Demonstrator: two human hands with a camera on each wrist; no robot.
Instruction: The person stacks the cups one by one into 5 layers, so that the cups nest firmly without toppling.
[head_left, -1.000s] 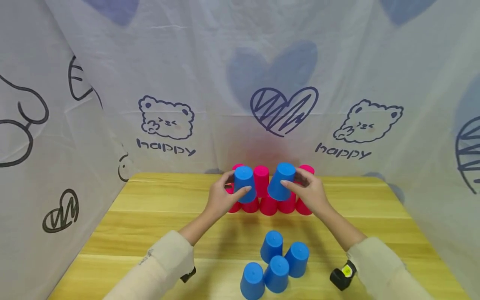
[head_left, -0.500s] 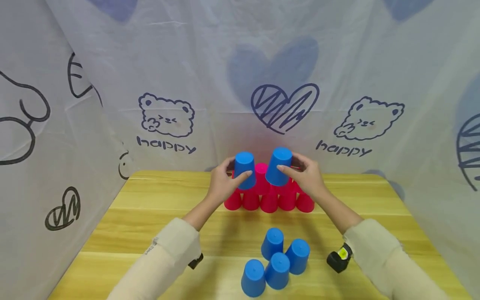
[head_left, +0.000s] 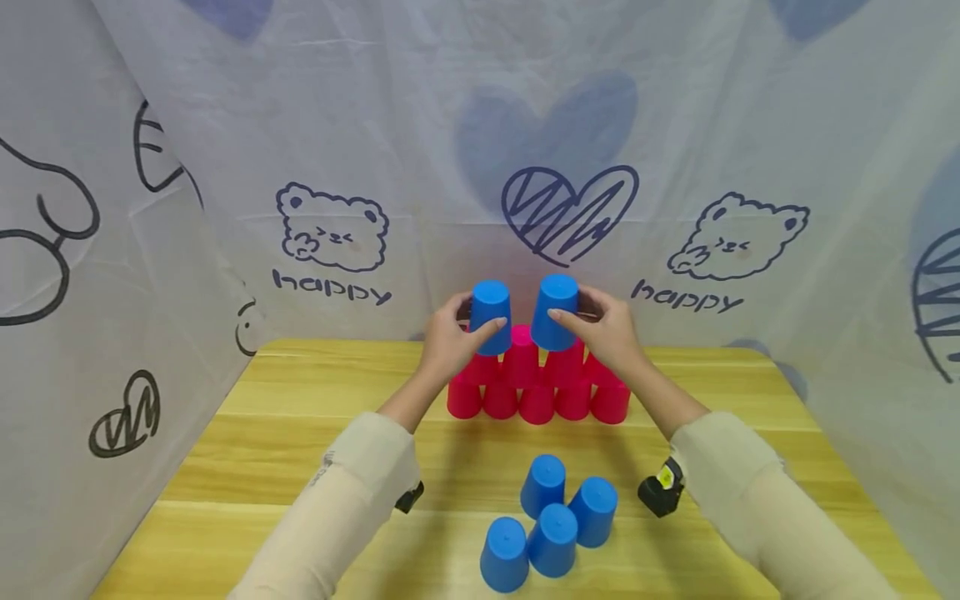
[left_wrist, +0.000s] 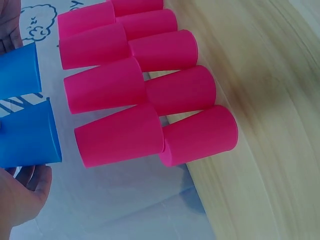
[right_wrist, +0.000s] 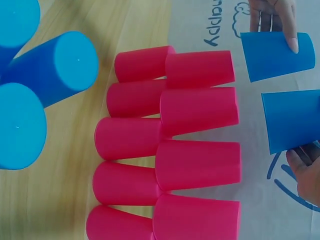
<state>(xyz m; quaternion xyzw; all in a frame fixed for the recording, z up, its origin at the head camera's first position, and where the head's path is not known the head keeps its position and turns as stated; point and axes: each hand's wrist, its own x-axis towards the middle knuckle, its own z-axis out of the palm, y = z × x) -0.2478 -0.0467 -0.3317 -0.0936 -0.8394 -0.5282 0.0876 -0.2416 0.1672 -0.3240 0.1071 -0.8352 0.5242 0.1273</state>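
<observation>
My left hand (head_left: 448, 340) grips an upside-down blue cup (head_left: 489, 302), its thumb on the near side. A second upside-down blue cup (head_left: 557, 293) is held in my right hand (head_left: 613, 335), a small gap to the right of the first. Both cups hang above a wall of pink cups: a lower row (head_left: 537, 404) on the table and an upper row (head_left: 521, 360) resting across it. In the left wrist view, the left blue cup (left_wrist: 27, 137) is apart from the upper pink cups (left_wrist: 117, 135). The right wrist view shows the right blue cup (right_wrist: 290, 120) likewise apart from them.
Several more blue cups (head_left: 552, 540) stand upside down, close together, on the wooden table (head_left: 300, 467) nearer to me. Behind the pink cups hangs a printed white cloth (head_left: 442, 150). A black wrist camera (head_left: 662, 487) sits under the right sleeve.
Both hands have risen with their blue cups, from in front of the pink cups to above them. The right cup, tilted before, is now nearly upright. The pink stack has stayed put.
</observation>
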